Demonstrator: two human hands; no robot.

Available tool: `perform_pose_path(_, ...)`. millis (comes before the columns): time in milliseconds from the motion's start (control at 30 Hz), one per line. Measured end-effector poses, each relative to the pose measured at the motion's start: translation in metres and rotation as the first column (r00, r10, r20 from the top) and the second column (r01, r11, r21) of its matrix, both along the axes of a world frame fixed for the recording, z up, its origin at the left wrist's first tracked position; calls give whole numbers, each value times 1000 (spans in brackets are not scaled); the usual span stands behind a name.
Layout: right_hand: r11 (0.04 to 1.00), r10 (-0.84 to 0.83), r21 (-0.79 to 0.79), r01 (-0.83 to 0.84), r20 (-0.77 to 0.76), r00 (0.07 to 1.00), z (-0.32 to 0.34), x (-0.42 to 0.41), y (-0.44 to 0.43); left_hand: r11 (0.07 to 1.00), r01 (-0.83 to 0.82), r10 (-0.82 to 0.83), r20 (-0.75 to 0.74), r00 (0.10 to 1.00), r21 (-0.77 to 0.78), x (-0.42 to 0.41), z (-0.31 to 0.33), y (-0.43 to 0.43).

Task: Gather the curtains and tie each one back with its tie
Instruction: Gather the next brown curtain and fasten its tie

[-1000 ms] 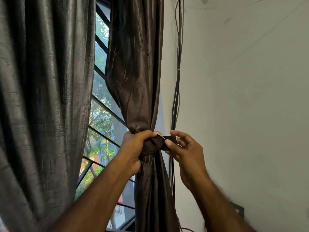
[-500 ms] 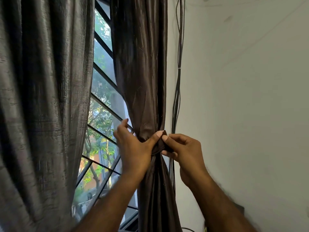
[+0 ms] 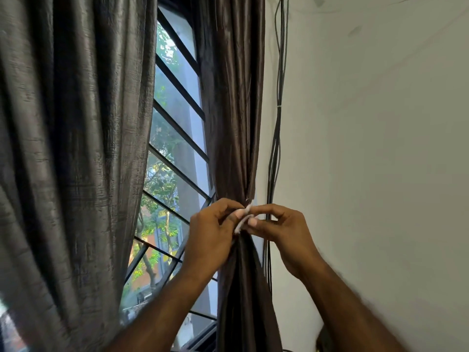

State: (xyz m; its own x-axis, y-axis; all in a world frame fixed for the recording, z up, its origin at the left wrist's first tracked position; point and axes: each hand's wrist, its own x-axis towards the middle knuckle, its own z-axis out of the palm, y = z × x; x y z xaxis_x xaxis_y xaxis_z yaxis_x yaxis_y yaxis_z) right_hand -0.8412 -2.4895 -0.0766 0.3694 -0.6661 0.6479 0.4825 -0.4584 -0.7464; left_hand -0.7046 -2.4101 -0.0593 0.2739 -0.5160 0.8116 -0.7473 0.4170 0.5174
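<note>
We see the brown curtain [image 3: 233, 97] as smooth cloth with a satin sheen and fine lengthwise creases. The grey curtain [image 3: 71, 148] is coarser cloth, its weave rough and streaky, with a dull shine. The tie [image 3: 243, 218] shows a white, fuzzy, matt face. We read the window bars [image 3: 177, 82] as dark matt metal, the cables [image 3: 278, 123] as smooth dark plastic, and the wall [image 3: 380, 148] as matt paint, faintly scuffed.

Both bare forearms reach up from the near edge and converge. The left hand [image 3: 213, 237] and right hand [image 3: 286, 232] meet at the fingertips, fingers curled, each pinching a white strip [image 3: 241, 221] between thumb and forefinger.
</note>
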Motion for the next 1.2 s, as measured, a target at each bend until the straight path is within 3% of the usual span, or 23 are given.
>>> perform_pose_path(133, 994, -91, -50, 95, 80, 993, 2, 5, -7, 995, 93, -90, -126, 988, 19, -7, -2, -3)
perform_pose_path(200, 991, -79, -102, 83, 46, 996, 1, 7, -6, 999, 42, -38, -120, 992, 26, -7, -4, -6)
perform_pose_path(300, 985, -89, -151, 83, -30, 996, -2, 10, -4, 996, 88, -80, -238, 968, 23, -4, -6, -9)
perform_pose_path(533, 936, -330, -156, 316, -71, 941, -3, 18, -15, 977, 211, -206, -368, 907, -26, -9, -10, -8)
perform_pose_path(633, 937, -336, -147, 318, -115, 935, 0, 14, -21, 997, 47, -54, -112, 992, -61, -3, -13, -9)
perform_pose_path(733, 988, -151, -20, 150, -144, 978, 12, 7, -22, 985, -5, 33, 157, 987, -172, 2, -14, -11)
perform_pose_path(867, 988, 9, 156, 22, -195, 981, 29, -2, -23, 977, 10, 76, 394, 916, -211, 8, -16, -12)
perform_pose_path(1000, 981, 43, 194, 13, -281, 959, 40, -8, -22, 973, -53, 167, 533, 829, -224, 8, -14, -10)
perform_pose_path(1200, 956, 157, 285, -77, -271, 950, 50, -16, -18, 966, -159, 256, 698, 668, -202, 16, -18, -12)
